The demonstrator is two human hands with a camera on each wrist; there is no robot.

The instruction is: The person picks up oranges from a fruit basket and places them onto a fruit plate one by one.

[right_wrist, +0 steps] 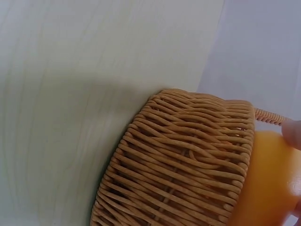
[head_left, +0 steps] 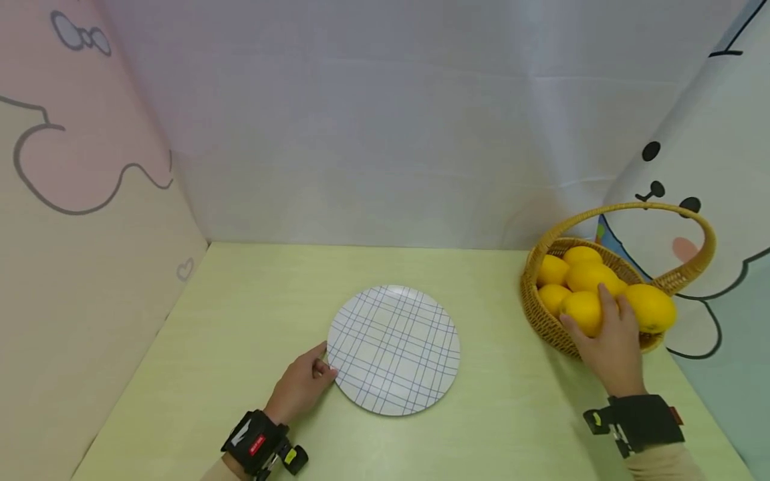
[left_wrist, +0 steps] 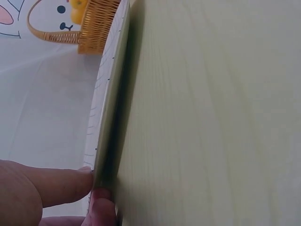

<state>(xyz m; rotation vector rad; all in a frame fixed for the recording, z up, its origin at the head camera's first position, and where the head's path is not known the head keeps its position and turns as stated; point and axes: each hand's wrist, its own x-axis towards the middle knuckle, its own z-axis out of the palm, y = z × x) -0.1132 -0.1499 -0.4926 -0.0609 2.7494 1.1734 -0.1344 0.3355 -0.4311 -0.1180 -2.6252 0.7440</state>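
A round white plate (head_left: pixel 394 351) with a blue grid pattern lies on the table. My left hand (head_left: pixel 301 384) pinches its left edge. In the left wrist view, the thumb and a fingertip meet at the plate's rim (left_wrist: pixel 104 113), and a dark gap runs under the rim. Over at the right, a wicker basket (head_left: pixel 544 327) with an arched handle holds several yellow lemons. My right hand (head_left: pixel 615 347) reaches over its front rim and grips one lemon (head_left: pixel 581 311) between thumb and fingers. In the right wrist view that lemon (right_wrist: pixel 265 183) bulges beside the basket weave, fingertips against it.
Another large lemon (head_left: pixel 650 308) sits high at the basket's right rim, beside my right fingers. A pale wall (head_left: pixel 373 147) stands along the table's (head_left: pixel 259 300) back edge. Printed panels (head_left: pixel 90 280) close off the left and right sides.
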